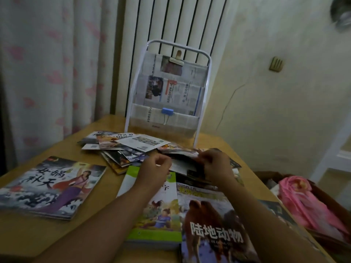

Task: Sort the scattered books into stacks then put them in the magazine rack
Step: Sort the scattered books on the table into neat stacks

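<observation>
A white wire magazine rack [206,76] stands at the table's far edge, its pockets lined with newspaper. In front of it lies a loose pile of small books [121,147]. Nearer me are three stacks: a dark picture-book stack [51,186] at the left, a green-covered stack [159,221] in the middle and a camel-cover stack [212,223] at the right. My right hand [216,166] pinches the edge of a dark book [182,162] in the scattered pile. My left hand [157,168] hovers beside it with fingers curled; what it holds is hidden.
The wooden table [62,236] stands against a white radiator [176,21] and a curtain [47,63]. A box with pink cloth [305,198] sits beyond the table's right edge. A blue binder clip [167,112] hangs on the rack's lowest pocket.
</observation>
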